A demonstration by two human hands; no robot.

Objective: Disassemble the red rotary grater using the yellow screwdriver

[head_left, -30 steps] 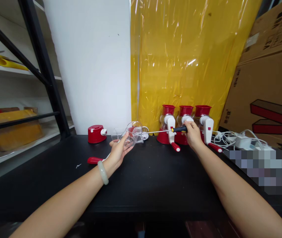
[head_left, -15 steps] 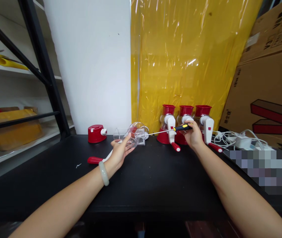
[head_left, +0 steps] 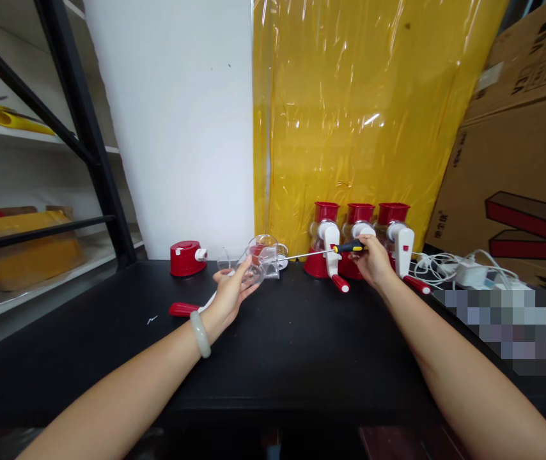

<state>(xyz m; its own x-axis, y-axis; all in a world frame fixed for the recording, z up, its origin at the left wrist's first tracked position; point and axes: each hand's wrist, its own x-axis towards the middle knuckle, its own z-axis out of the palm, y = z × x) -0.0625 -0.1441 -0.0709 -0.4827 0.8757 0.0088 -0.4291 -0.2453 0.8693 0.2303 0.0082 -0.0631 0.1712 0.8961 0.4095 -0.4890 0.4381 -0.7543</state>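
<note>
A clear plastic housing is toward the far side of the black table, about midway across; whether it rests on the surface or is held just over it, I cannot tell. The left hand pinches it from the left, thumb on top and fingers underneath. The right hand has its fingers closed around the back of the black-and-yellow handle of a screwdriver, whose shaft runs left, its tip at the housing's right end. Whether the tip is seated in anything is too small to see. The likeliest trouble is the tip slipping: the shaft is long, the plastic looks smooth, and the left fingers are near its line, so a skid could scratch the housing or jab a finger. A hard push could also twist the housing out of that one-sided pinch. Nearer and left lies a crank with a red grip, and beyond it a red base; small pale bits farther left could be brushed away by a careless forearm. Just beside the right hand, three red-and-white grinders stand in a row, close enough for a knuckle to knock one; white cables lie farther right.
</note>
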